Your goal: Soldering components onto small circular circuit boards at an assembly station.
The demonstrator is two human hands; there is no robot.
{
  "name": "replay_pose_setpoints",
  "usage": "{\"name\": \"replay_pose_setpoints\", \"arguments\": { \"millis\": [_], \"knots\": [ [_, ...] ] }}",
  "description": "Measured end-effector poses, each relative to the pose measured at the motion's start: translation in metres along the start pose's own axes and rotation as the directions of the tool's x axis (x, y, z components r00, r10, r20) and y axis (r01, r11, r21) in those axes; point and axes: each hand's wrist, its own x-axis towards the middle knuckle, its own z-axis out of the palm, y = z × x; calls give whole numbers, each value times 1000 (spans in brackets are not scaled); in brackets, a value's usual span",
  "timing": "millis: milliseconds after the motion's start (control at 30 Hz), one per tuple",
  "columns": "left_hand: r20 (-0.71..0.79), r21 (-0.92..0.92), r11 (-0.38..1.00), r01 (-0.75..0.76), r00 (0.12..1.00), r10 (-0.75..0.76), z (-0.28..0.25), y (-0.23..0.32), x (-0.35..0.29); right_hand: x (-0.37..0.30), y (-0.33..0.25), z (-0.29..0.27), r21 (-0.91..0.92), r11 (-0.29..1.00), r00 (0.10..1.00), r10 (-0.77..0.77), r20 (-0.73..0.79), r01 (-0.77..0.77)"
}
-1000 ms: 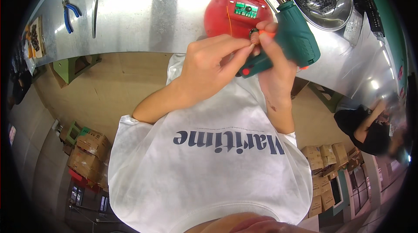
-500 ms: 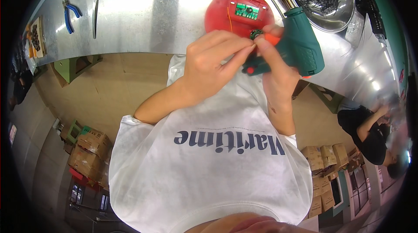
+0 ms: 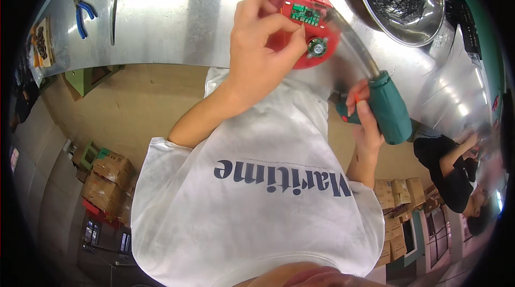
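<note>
At right, my right hand (image 3: 367, 123) gripped the gun (image 3: 391, 111); my left hand (image 3: 263, 43) pinched a wire (image 3: 303, 26) over the disc (image 3: 332, 40).

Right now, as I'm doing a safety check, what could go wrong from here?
If hot, the tip of the green pistol-shaped tool with a metal barrel, held in the right hand, could burn the left hand, whose fingertips are close by. A slip might also scorch the small green circuit board or mark the round red housing around it; whether the tip touches the board is unclear.
</note>
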Motion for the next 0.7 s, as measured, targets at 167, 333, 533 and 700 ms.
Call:
{"name": "replay_pose_setpoints", "arguments": {
  "millis": [167, 333, 533, 700],
  "knots": [
    [2, -22, 999, 33, 999, -33, 1, 2, 2, -6, 12, -15, -205, 978, 999, -35, -24, 29],
    [14, -28, 998, 63, 998, -63, 0, 3, 2, -4, 12, -22, -264, 962, 997, -58, 48, 69],
    [22, -38, 995, 90, 996, -89, 1, 4, 2, -5, 12, -19, -240, 970, 999, -27, 24, 32],
    [15, -10, 997, 71, 997, -71, 0, 5, 3, -3, 17, -33, -365, 920, 986, -101, 130, 142]
  ]
}}
